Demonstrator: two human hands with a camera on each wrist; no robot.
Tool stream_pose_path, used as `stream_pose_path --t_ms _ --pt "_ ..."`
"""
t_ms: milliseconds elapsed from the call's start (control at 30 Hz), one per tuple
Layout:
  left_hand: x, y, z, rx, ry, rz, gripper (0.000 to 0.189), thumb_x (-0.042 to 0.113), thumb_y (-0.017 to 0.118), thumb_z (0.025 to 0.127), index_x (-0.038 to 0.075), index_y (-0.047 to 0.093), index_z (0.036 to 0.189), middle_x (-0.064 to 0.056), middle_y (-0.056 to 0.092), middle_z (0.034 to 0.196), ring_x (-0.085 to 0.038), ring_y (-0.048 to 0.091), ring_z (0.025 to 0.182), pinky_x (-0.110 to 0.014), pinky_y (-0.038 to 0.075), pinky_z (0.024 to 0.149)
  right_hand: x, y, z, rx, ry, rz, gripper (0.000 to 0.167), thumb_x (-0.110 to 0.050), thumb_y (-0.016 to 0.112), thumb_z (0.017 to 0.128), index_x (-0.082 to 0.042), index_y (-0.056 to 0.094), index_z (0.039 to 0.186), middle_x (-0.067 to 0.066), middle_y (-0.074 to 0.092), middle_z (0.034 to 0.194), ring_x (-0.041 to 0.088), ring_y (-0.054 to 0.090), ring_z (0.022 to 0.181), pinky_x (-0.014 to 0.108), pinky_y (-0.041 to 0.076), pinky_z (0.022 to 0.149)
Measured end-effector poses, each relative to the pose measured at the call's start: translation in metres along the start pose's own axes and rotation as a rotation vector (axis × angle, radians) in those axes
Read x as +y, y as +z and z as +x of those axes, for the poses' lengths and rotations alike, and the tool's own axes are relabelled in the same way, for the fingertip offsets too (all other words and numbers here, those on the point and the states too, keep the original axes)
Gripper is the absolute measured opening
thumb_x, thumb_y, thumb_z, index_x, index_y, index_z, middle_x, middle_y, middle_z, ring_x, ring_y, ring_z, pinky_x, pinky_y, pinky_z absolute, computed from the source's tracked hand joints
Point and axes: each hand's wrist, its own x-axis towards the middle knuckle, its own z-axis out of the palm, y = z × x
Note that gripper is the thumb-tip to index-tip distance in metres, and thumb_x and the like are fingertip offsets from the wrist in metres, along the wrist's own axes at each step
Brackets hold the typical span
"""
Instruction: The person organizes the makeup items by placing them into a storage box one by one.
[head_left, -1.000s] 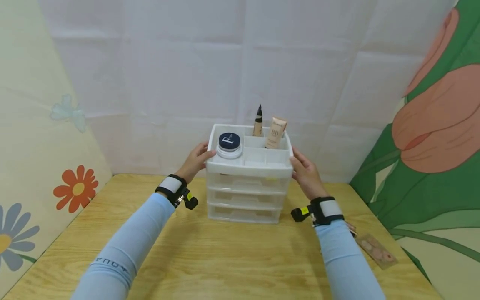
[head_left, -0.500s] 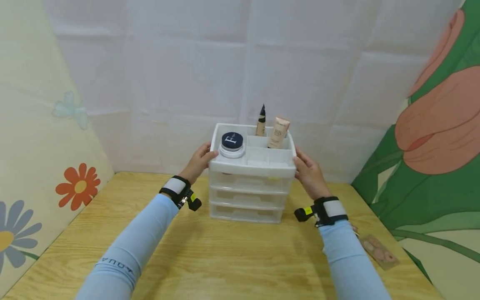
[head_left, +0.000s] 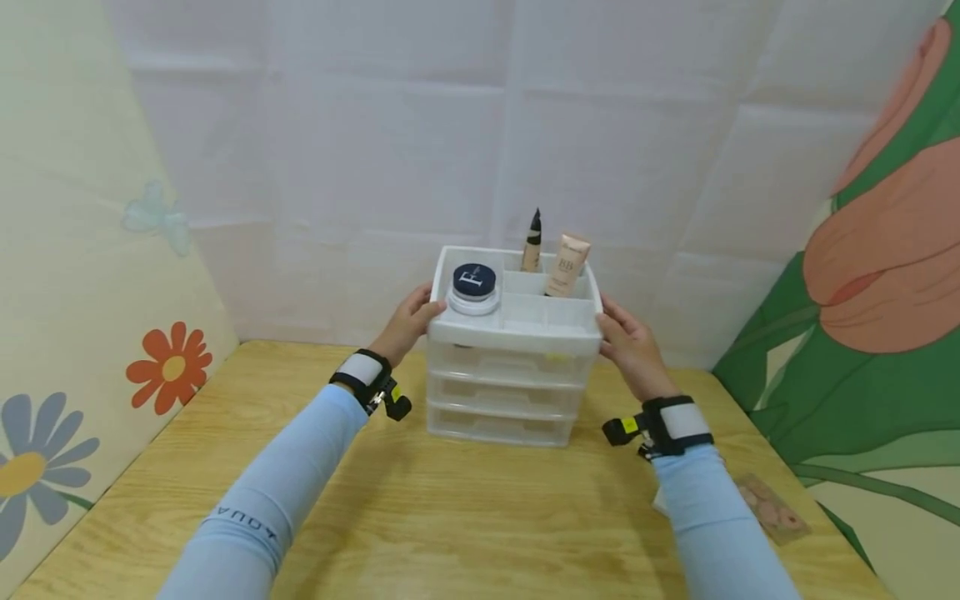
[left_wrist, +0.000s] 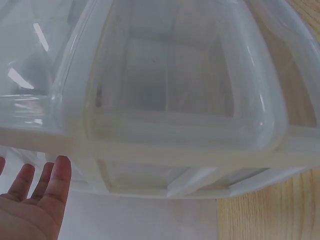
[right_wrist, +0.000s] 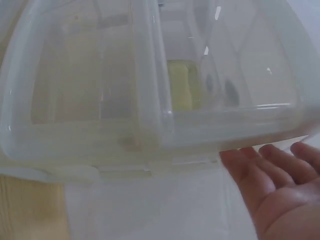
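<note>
A white drawer organizer (head_left: 502, 385) with see-through drawers stands upright on the wooden table in the head view. My left hand (head_left: 408, 321) grips its upper left side, thumb at the front corner of the top tray. On the opposite side my right hand (head_left: 633, 350) holds the rim the same way. In the wrist views, the fingertips of the left hand (left_wrist: 42, 197) and right hand (right_wrist: 280, 185) meet the side under the rim. The top tray carries a dark-blue-lidded round jar (head_left: 474, 282), a black-tipped beige pen (head_left: 532, 242) and a BB cream tube (head_left: 567, 265).
Behind the organizer hangs a white cloth (head_left: 360, 167). A flat palette-like card (head_left: 776, 510) lies at the table's right, partly behind the right sleeve. Something yellow (right_wrist: 182, 85) shows inside an upper drawer. Painted panels flank the wooden table (head_left: 450, 517).
The head view has turned slightly, so the whole scene sits a little further right. Both hands keep their hold on the organizer, which stays in place on the table.
</note>
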Motion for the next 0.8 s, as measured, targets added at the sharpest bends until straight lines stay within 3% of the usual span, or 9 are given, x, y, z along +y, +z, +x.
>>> stream_pose_path --t_ms 200,300,400,500,567,667,800 --pt "-0.002 0.002 0.000 0.002 -0.022 0.000 0.056 0.019 0.045 0.099 -0.002 0.029 0.149 -0.022 0.043 0.143 -0.033 0.048 0.122 -0.047 0.042 0.099 -0.021 0.000 -0.013 0.086 -0.064 -0.267 0.062 -0.037 0.049 0.101 -0.009 0.028 0.153 0.016 0.032 0.153 0.034 0.035 0.137 0.049 0.036 0.105" --pt "-0.003 0.002 0.000 0.009 -0.030 -0.006 0.057 0.020 0.045 0.099 -0.001 0.029 0.149 -0.021 0.042 0.144 -0.033 0.047 0.122 -0.048 0.041 0.100 -0.032 0.005 -0.022 0.152 -0.148 -0.400 0.060 -0.032 0.054 0.099 -0.006 0.034 0.150 0.018 0.036 0.150 0.036 0.038 0.134 0.052 0.036 0.104" --pt "-0.004 0.003 -0.001 0.009 -0.031 -0.009 0.057 0.020 0.045 0.099 -0.001 0.029 0.149 -0.021 0.042 0.144 -0.033 0.047 0.123 -0.047 0.042 0.100 -0.038 0.013 -0.034 0.235 -0.317 -0.550 0.054 -0.023 0.062 0.095 0.000 0.046 0.142 0.022 0.047 0.141 0.039 0.047 0.127 0.054 0.042 0.098" --pt "0.001 0.004 -0.003 0.002 -0.032 -0.014 0.056 0.020 0.045 0.099 -0.001 0.029 0.149 -0.022 0.041 0.144 -0.034 0.046 0.124 -0.047 0.042 0.100 -0.036 0.022 -0.048 0.341 -0.569 -0.722 0.045 -0.013 0.070 0.087 0.004 0.059 0.128 0.024 0.060 0.125 0.040 0.058 0.112 0.054 0.049 0.088" --pt "0.001 0.004 -0.002 0.004 -0.030 -0.011 0.057 0.021 0.045 0.099 0.000 0.030 0.149 -0.021 0.041 0.145 -0.033 0.045 0.124 -0.047 0.042 0.100 -0.032 0.029 -0.057 0.389 -0.736 -0.814 0.039 -0.016 0.068 0.087 0.004 0.064 0.120 0.023 0.066 0.114 0.040 0.063 0.100 0.053 0.051 0.081" --pt "0.001 0.004 -0.002 0.009 -0.029 -0.006 0.057 0.022 0.045 0.099 0.000 0.030 0.150 -0.021 0.040 0.145 -0.034 0.045 0.124 -0.047 0.042 0.100 -0.024 0.042 -0.067 0.398 -0.957 -0.875 0.034 -0.021 0.062 0.089 0.004 0.067 0.111 0.021 0.069 0.102 0.038 0.065 0.087 0.051 0.053 0.072" --pt "-0.001 0.002 0.000 0.023 -0.027 0.005 0.058 0.023 0.045 0.099 0.001 0.029 0.150 -0.021 0.041 0.144 -0.033 0.046 0.124 -0.047 0.042 0.100 -0.009 0.064 -0.075 0.321 -1.118 -0.933 0.031 -0.022 0.054 0.093 0.004 0.068 0.101 0.017 0.067 0.092 0.034 0.064 0.076 0.046 0.053 0.062"
